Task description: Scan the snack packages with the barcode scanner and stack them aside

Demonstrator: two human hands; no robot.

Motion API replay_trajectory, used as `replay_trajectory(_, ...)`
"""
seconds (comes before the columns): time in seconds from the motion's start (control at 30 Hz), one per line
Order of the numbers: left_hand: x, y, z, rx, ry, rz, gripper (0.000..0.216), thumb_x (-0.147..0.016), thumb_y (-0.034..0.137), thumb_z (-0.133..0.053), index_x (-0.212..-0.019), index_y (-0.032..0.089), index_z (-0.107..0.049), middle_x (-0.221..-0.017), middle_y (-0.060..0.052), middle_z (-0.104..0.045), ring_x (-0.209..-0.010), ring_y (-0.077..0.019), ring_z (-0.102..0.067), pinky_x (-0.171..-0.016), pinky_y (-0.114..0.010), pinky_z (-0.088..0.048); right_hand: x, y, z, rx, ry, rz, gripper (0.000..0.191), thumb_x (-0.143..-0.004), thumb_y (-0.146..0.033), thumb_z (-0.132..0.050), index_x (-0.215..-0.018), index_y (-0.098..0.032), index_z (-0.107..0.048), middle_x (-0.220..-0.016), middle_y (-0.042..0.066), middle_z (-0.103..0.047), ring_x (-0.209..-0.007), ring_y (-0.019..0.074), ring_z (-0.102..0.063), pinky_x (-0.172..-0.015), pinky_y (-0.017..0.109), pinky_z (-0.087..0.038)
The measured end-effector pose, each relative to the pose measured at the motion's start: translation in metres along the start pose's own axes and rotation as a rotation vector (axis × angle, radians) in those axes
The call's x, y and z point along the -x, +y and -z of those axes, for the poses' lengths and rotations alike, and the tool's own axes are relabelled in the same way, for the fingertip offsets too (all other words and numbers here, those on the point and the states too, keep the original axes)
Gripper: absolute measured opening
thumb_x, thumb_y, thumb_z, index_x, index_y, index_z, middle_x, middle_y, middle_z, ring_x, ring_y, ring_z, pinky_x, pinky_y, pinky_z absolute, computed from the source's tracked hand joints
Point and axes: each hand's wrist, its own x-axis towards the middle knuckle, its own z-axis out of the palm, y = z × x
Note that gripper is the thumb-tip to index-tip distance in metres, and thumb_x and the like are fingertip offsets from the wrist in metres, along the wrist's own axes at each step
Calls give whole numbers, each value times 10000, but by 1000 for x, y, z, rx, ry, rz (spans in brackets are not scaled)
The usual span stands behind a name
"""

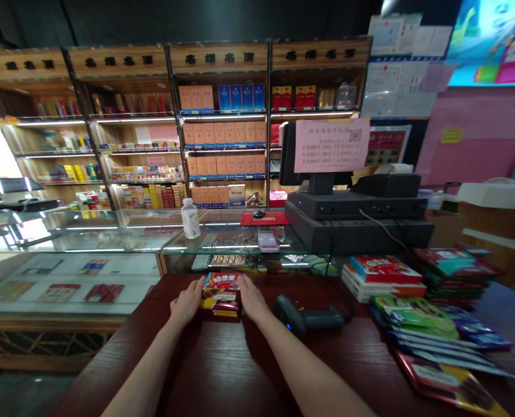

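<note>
Both my hands hold a small stack of red and yellow snack boxes (223, 295) on the dark wooden counter (205, 370). My left hand (188, 301) is closed on the stack's left side. Against its right side presses my right hand (254, 298), with the thumb near the top edge. The top box is red with white lettering, and yellow edges show beneath it. A dark barcode scanner (309, 317) lies just right of my right hand.
Snack packets (418, 318) and a stack of boxes (383, 275) lie at the right. Beyond the counter are a glass display case (127, 231), a white bottle (190, 219), a mouse (258, 214) and a cash-register terminal (357, 205). Shelves (223, 153) of boxed goods line the back.
</note>
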Motion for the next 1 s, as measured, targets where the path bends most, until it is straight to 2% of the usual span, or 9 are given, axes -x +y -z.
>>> replay_trajectory(0.2,11,12,13,44,-41,93,497,-935,469,-266,-1226,313,-638,-1266,-115,-686,-1120,-374,-650,-917,-598,-451,7,4,1,-57,22,36,627,-1006,-523,-284,-1472,-125,-415,-1504,188,-461,-1434,290,-384,-1134,442,-302)
replay_trajectory(0.4,21,18,23,68,-41,194,649,-937,601,-157,-1131,238,-659,-1204,-144,-714,-1139,-390,-640,-943,-612,-438,23,5,2,-71,-13,108,549,-1015,-515,-273,-1368,-183,-530,-1415,145,-567,-1330,282,-512,-1099,419,-341)
replay_trajectory(0.5,25,19,23,56,-50,217,660,-946,589,-144,-1147,227,-659,-1246,-140,-695,-1164,-368,-634,-961,-562,-448,27,4,0,-27,-23,89,552,-1019,-516,-255,-1351,-178,-539,-1367,150,-605,-1285,281,-550,-1069,412,-368)
replay_trajectory(0.6,28,20,22,32,-56,223,664,-959,570,-144,-1151,212,-669,-1206,-139,-714,-1155,-337,-646,-948,-482,-475,30,4,-1,14,-39,89,575,-1019,-536,-225,-1337,-183,-550,-1321,145,-636,-1246,271,-579,-1048,397,-384)
replay_trajectory(0.73,30,21,22,-12,-64,197,590,-977,514,-192,-1192,224,-659,-1197,-121,-721,-1117,-292,-670,-917,-402,-493,33,5,-3,25,-42,98,584,-1017,-545,-224,-1355,-190,-541,-1303,141,-649,-1245,266,-579,-1040,390,-390)
replay_trajectory(1.0,38,25,27,-101,-75,139,474,-964,381,-318,-1352,259,-561,-1250,-107,-699,-1081,-269,-684,-871,-359,-504,38,7,-7,7,-45,113,584,-1007,-527,-272,-1421,-180,-494,-1383,155,-596,-1301,274,-538,-1080,413,-364)
